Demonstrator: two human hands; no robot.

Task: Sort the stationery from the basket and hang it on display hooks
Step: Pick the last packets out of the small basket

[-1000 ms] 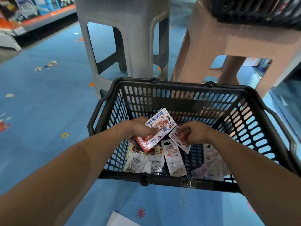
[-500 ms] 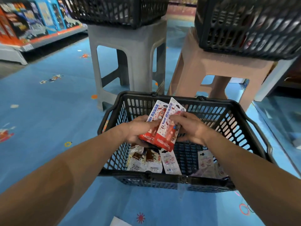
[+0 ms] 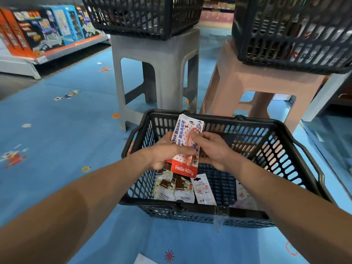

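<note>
Two stationery packs (image 3: 183, 169) held above the basket (image 3: 253, 121), left grip (image 3: 163, 153) and right grip (image 3: 213, 149) curled round them

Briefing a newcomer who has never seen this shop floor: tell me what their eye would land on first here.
First, the red-and-white Hello Kitty packs, held by the left hand and right hand above the black basket on the blue floor. Next, the small packets lying in that basket's bottom. Behind, a grey stool carries a second basket and a pink stool a third basket.
</note>
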